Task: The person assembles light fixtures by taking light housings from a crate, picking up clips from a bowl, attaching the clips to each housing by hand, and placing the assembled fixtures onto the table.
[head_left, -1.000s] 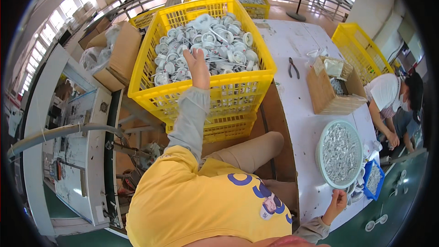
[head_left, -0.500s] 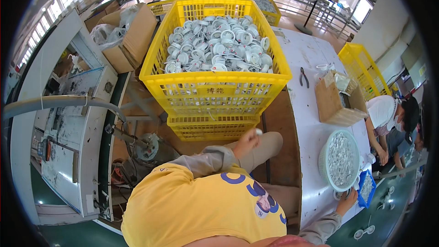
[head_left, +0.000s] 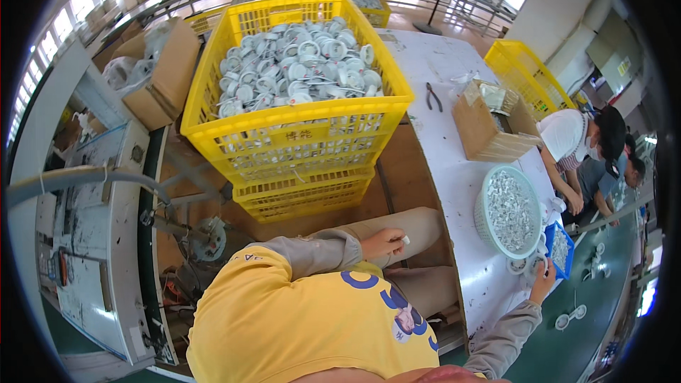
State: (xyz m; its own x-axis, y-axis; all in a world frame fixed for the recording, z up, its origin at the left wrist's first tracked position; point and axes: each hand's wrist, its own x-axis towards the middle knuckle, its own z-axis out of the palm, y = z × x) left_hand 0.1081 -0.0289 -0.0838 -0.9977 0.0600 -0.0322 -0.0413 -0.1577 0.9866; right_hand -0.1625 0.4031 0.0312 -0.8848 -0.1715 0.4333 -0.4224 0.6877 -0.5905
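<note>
My left hand is over my thigh, its fingers closed on a small white piece that sticks out at the fingertips. At the right, my right hand reaches to the table edge, its fingers on a white round part. That part is mostly hidden by the fingers. Another white ring-shaped part lies just left of it. Beyond my right hand stand a pale green basin heaped with small white pieces and a blue tray with small pieces in it.
A yellow crate full of white round parts with wires stands ahead, on another crate. Pliers and a cardboard box are on the white table. A co-worker sits at the right by a green conveyor. A machine stands left.
The view has swung, so most things sit farther left. My left hand has lowered toward my thigh, still with the small white piece. My right hand stays by the blue tray.
</note>
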